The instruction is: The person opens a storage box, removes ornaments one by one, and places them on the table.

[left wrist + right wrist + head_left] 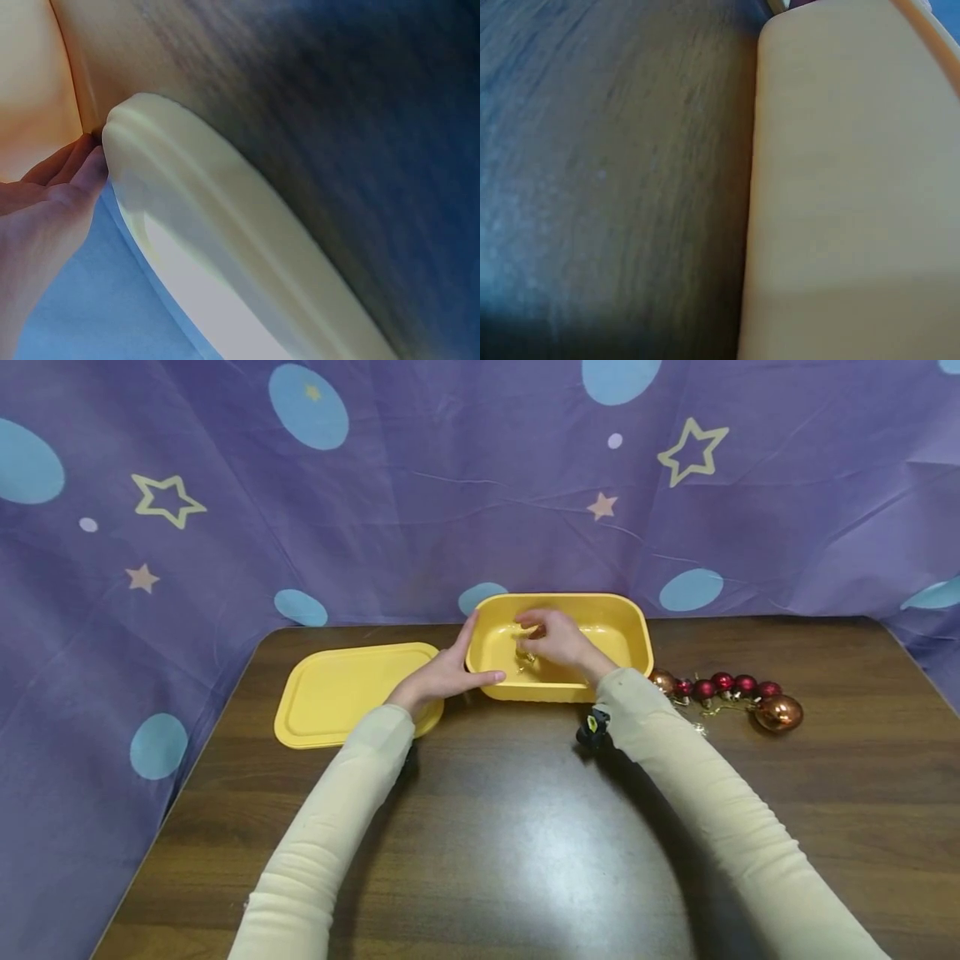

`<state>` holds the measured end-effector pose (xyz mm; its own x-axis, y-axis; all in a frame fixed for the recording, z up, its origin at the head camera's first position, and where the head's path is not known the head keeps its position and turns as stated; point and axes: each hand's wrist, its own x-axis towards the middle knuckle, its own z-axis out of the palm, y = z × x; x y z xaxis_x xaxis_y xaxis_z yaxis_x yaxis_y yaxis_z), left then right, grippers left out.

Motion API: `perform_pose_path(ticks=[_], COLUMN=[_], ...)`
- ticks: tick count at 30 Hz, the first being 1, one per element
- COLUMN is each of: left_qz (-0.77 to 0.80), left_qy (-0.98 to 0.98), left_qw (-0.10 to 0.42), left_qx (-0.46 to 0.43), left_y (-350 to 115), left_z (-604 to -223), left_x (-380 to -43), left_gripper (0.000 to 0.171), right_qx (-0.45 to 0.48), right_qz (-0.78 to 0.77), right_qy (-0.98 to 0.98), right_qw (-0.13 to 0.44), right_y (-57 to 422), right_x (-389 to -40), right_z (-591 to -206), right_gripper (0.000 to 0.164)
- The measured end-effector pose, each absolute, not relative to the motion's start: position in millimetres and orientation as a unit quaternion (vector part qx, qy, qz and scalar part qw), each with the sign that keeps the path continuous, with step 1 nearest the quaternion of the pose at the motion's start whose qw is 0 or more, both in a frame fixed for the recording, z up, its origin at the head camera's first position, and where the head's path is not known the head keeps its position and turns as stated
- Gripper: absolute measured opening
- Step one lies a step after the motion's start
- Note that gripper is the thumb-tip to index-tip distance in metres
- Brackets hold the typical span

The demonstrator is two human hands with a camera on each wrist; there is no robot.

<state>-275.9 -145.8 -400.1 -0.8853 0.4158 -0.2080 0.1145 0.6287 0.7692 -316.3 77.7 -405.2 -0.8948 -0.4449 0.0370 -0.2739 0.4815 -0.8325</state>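
Note:
A deep yellow box [566,692] stands at the back of the table with its top uncovered. My left hand [442,677] braces its near left corner, fingers straight along the left side and thumb out over the front rim. In the left wrist view, those fingers [82,169] reach between the box wall [34,82] and a pale lid. My right hand [558,639] is down inside the box, fingers curved above a small gold ornament [527,658]. A brownish patch shows between finger and thumb; whether it is held is unclear. The right wrist view has the box's outer wall [855,172].
Left of the box lies its flat yellow lid [352,689]. To the right are several small red baubles [722,682], a larger copper bauble [778,713] and another copper one [663,681] beside the sleeve. A purple patterned cloth [420,510] hangs behind the table.

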Motion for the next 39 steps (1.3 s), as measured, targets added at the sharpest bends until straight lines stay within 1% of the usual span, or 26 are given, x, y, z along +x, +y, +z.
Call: perform_pose_path(ticks=[7, 13, 20, 25, 28, 34, 39], left_qz=[0.407, 0.414, 0.414, 0.432, 0.436, 0.429, 0.418], left_qy=[0.881, 0.879, 0.879, 0.872, 0.869, 0.872, 0.877], left_qw=[0.186, 0.187, 0.187, 0.184, 0.186, 0.184, 0.182], left_qx=[0.154, 0.146, 0.144, 0.143, 0.139, 0.144, 0.149], left_y=[-145, -144, -142, -143, -143, -144, -144], left_z=[-399, -398, -399, -399, -399, -400, -399], left_x=[-275, -273, -273, -273, -272, -273, -273], left_gripper=[0.11, 0.11, 0.11, 0.11, 0.11, 0.109, 0.11], right_qx=[-0.247, -0.247, -0.232, -0.236, -0.238, -0.254, -0.24], right_qz=[-0.436, -0.453, -0.498, -0.515, -0.51, -0.498, -0.475], right_qy=[0.856, 0.849, 0.83, 0.817, 0.819, 0.824, 0.842], right_qw=[0.126, 0.114, 0.102, 0.111, 0.111, 0.088, 0.091], right_y=[77, 79, 87, 101, 110, 131, 154], right_x=[-312, -310, -301, -294, -290, -277, -263], right_z=[-407, -407, -395, -385, -379, -369, -360], right_gripper=[0.037, 0.03, 0.028, 0.029, 0.028, 0.026, 0.029])
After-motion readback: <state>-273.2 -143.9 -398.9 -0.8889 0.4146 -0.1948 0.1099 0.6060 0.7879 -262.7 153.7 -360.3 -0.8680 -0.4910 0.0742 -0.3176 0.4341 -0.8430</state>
